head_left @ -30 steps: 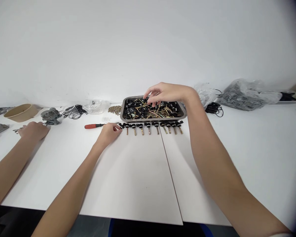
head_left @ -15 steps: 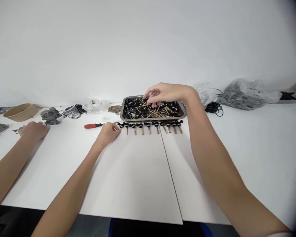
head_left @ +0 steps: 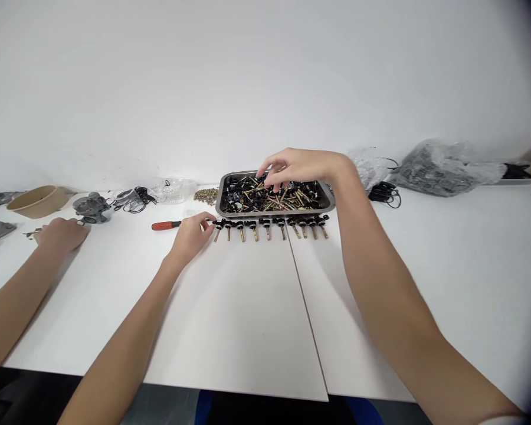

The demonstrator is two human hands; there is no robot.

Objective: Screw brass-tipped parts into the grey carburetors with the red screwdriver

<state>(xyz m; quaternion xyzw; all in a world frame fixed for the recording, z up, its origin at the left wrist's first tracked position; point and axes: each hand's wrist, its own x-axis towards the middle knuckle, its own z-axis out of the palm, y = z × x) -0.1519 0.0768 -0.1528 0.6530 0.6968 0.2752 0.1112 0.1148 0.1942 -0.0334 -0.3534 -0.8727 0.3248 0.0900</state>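
Observation:
My left hand [head_left: 189,234] lies on the white table, its fingertips pinched at the black head of the leftmost part [head_left: 216,229] in a row of black-headed brass parts [head_left: 269,225]. That part lies tilted. The row runs along the front of a metal tray [head_left: 220,196] heaped with the same black and brass parts. My right hand [head_left: 298,166] hovers over the tray's back left, its fingers curled down into the heap in a pinch. What they hold is hidden.
A red-handled screwdriver [head_left: 166,225] lies left of my left hand. Another person's hand [head_left: 61,234] rests far left near a grey carburettor [head_left: 91,208] and a brown bowl [head_left: 38,200]. Small brass bits [head_left: 206,195], black cables [head_left: 383,193] and plastic bags [head_left: 438,168] line the wall.
My left hand has shifted slightly up and the leftmost part now lies tilted at its fingertips. My right hand stays over the tray, fingers barely moving. The other person's hand is still.

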